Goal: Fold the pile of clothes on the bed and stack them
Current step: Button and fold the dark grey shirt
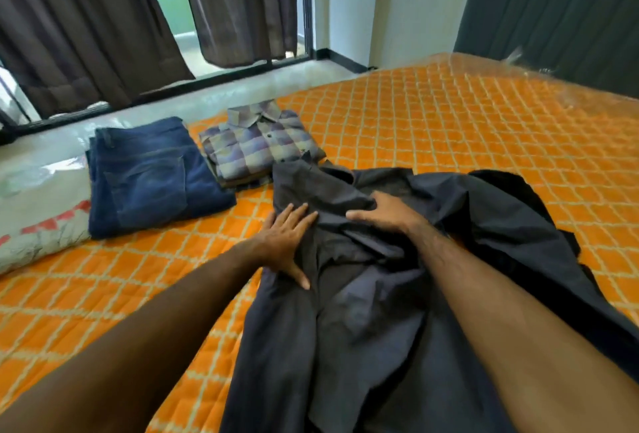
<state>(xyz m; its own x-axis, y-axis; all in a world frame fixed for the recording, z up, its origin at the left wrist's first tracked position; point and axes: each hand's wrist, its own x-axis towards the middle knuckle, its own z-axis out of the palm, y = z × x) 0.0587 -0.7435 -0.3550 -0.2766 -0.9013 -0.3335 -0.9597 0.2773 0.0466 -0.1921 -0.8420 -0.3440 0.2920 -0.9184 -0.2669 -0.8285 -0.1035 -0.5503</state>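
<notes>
A dark grey shirt (373, 294) lay spread and rumpled across the near part of the bed (449, 121), over its orange quilted mattress cover with the pale diamond pattern. The left hand (288, 242) rested flat on the shirt's left edge, fingers straight and spread, partly on the fabric and partly on the cover. The right hand (383, 213) pressed down near the collar area, its fingers bent into a bunched fold of the cloth; whether it actually gripped the fold could not be made out. Beyond the shirt, a folded plaid shirt (259, 144) sat touching the dark shirt's far edge, and folded blue jeans (152, 173) lay just beside it to the left. Dark curtains (86, 24) hung over the window behind the bed.
</notes>
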